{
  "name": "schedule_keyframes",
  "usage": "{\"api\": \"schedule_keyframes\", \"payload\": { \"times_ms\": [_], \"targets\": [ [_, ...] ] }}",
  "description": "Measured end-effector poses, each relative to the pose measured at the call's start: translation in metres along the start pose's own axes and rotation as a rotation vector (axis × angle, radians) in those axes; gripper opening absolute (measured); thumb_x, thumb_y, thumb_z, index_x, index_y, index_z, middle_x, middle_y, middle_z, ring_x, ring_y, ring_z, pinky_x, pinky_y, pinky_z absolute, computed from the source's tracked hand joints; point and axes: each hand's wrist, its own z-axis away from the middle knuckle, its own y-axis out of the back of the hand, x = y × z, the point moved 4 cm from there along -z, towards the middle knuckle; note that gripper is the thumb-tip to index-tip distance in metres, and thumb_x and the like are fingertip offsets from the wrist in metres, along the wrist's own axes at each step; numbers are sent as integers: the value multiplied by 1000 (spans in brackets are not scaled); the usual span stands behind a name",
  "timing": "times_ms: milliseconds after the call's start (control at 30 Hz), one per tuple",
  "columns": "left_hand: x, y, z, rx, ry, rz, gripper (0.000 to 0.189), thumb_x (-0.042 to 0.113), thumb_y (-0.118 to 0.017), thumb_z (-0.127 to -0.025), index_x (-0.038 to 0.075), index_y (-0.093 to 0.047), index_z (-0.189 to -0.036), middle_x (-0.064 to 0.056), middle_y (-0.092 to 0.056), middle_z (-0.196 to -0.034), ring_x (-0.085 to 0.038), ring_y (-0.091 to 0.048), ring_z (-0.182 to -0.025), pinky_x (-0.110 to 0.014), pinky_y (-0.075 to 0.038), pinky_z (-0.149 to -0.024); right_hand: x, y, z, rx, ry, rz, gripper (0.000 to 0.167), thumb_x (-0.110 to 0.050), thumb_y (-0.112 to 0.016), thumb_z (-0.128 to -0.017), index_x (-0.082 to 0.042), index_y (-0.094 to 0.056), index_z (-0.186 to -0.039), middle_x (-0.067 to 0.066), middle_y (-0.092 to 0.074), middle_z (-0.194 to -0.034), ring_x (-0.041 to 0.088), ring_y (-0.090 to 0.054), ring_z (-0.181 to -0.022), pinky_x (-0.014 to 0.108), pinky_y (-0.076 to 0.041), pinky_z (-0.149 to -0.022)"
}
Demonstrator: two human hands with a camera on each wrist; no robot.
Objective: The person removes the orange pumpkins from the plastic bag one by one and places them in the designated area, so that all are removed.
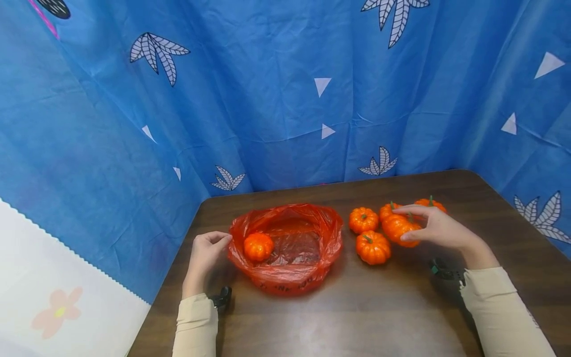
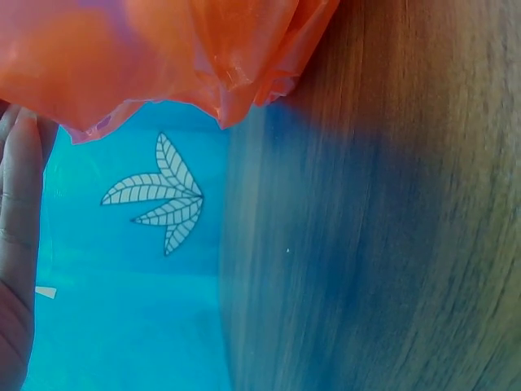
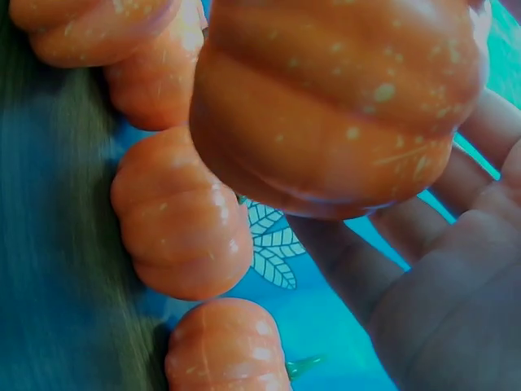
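A red plastic bag sits on the table with its mouth spread wide, and one small orange pumpkin lies inside at its left. My left hand pinches the bag's left rim between thumb and fingers. In the left wrist view the crinkled bag edge hangs beside the fingers. My right hand grips another small pumpkin, thumb on the near side and fingers over the far side. Seen from the right wrist, this pumpkin is raised above the others.
Several more pumpkins stand right of the bag: a near one, one behind it, and two farther back, partly covered by my right hand and its pumpkin. A blue patterned curtain hangs behind the brown wooden table.
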Motion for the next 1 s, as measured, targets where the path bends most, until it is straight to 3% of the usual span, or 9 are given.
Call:
{"api": "schedule_keyframes", "payload": {
  "times_ms": [100, 267, 367, 633, 867, 1000],
  "targets": [
    [1, 1, 0, -4, -4, 12, 26, 24, -72, -93, 0, -77, -101, -14, -76, -91, -23, -71, -73, -47, -62, -79, 1, -1, 0, -29, 2, -11, 63, -30, -79, -85, -5, -57, -138, 26, -53, -143, 37, -54, -122, 17, -50, -86],
    [0, 2, 1, -3, 1, 28, 27, 24, -72, -93, -1, -76, -101, -14, -76, -91, -19, -72, -71, -47, -62, -79, 6, -4, 0, -61, 31, -12, 60, -26, -80, -85, -3, -58, -136, 24, -58, -136, 8, -57, -103, 18, -52, -83],
    [0, 2, 2, 0, 3, 22, 28, 26, -72, -93, 0, -76, -102, -14, -77, -93, -19, -72, -73, -46, -62, -81, 10, -5, 0, -75, 33, -10, 59, -25, -80, -84, -4, -59, -136, 22, -59, -136, 0, -54, -100, 19, -52, -83],
    [4, 2, 3, 10, -21, 19, 27, 25, -72, -93, 0, -76, -102, -14, -77, -92, -18, -71, -73, -43, -63, -78, 16, -8, 1, -106, 27, 1, 61, -27, -81, -83, -4, -59, -135, 21, -60, -133, 3, -55, -102, 21, -53, -83],
    [5, 4, 3, 17, -20, 10, 28, 25, -72, -93, -1, -76, -102, -14, -77, -92, -16, -71, -73, -41, -63, -79, 23, -8, 2, -127, 30, 37, 60, -30, -83, -81, -9, -62, -134, 17, -61, -135, -6, -51, -106, 19, -50, -89],
    [4, 5, 3, 17, -16, 2, 27, 25, -72, -93, 0, -76, -102, -14, -77, -94, -17, -71, -75, -45, -62, -82, 24, -10, 2, -165, 30, 45, 60, -29, -82, -80, -10, -62, -134, 16, -61, -134, 9, -55, -112, 20, -50, -90]
  ]
}}
